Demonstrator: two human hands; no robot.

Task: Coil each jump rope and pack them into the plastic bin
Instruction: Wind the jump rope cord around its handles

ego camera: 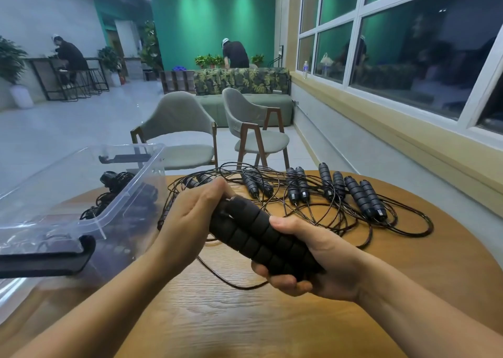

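Two black foam jump rope handles [261, 235] lie side by side above the round wooden table [245, 317]. My right hand [313, 262] grips their near ends. My left hand [196, 210] curls round their far ends, where the thin black cord leaves them. That cord [226, 278] loops down onto the table below my hands. Several more jump ropes [340, 194] with black handles lie tangled across the far side of the table. A clear plastic bin [81, 194] stands at the left with coiled black ropes [114, 188] inside.
The bin's black latch handle [46, 262] juts toward me at the left. Two grey chairs [179, 134] stand beyond the table. A window wall runs along the right. Two people are far back in the room.
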